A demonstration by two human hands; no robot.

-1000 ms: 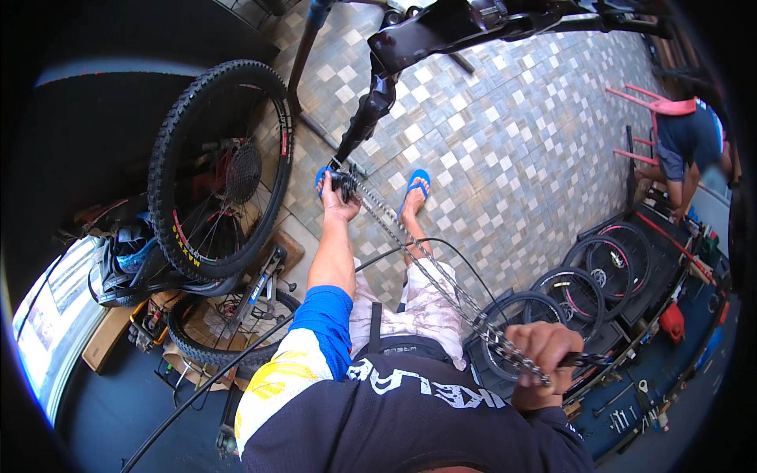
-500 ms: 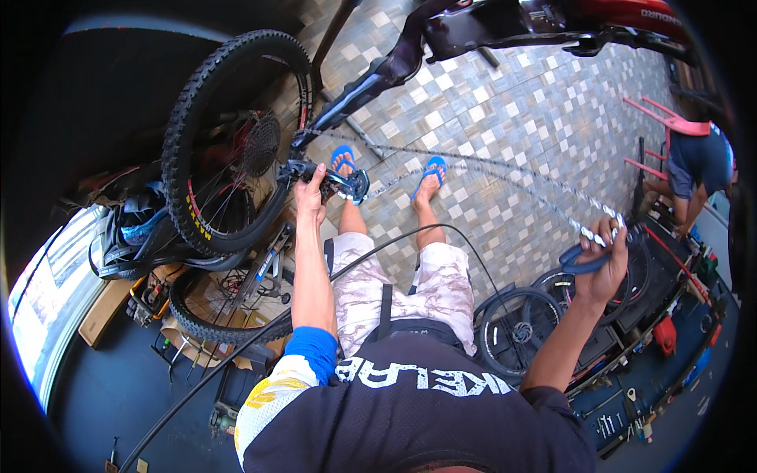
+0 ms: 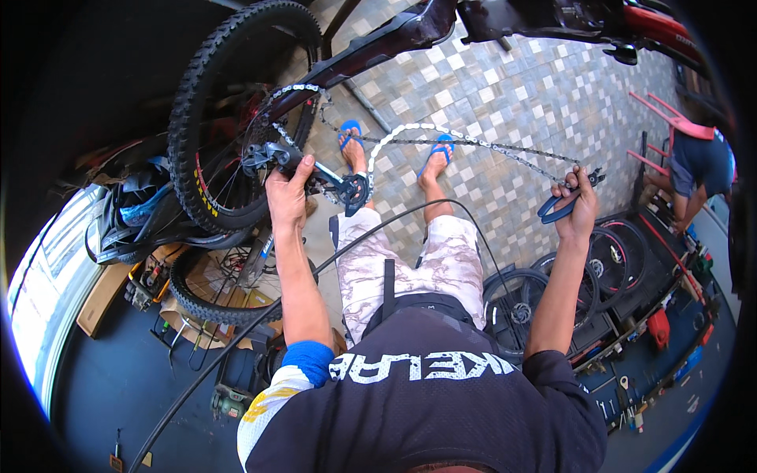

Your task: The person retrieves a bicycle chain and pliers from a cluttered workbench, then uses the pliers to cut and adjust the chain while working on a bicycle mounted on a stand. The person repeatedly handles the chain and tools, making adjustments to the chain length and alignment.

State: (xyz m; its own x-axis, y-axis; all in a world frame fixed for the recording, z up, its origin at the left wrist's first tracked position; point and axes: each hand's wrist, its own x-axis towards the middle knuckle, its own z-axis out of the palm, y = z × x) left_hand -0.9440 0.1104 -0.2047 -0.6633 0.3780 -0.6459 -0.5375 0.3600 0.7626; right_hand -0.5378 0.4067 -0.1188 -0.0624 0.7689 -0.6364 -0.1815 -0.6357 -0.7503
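My left hand (image 3: 290, 193) is closed round a bicycle rear derailleur (image 3: 268, 155), thumb on top. Its cage, with a dark pulley (image 3: 355, 188), sticks out to the right. A bicycle chain (image 3: 418, 128) loops slackly from beside the derailleur across to my right hand (image 3: 578, 213). Those fingers are wrapped round pliers (image 3: 557, 210) with dark blue handles; the jaws point up and right. The chain's right end meets my fingertips, and its exact hold is hidden. Beyond my left hand stand a knobbly-tyred rear wheel (image 3: 189, 87) and a dark bike frame (image 3: 378, 41).
A long black cable (image 3: 371, 236) crosses in front of my shorts. Several wheels (image 3: 520, 311) stand at lower right, near tools (image 3: 627, 402). At far right another person (image 3: 702, 162) bends beside a pink stool (image 3: 670, 118). Another tyre (image 3: 209, 311) lies at lower left.
My right hand has come left and up with the pliers, and the chain has gone from taut to slack, arching upward. My left hand has shifted slightly left with the derailleur, which has turned.
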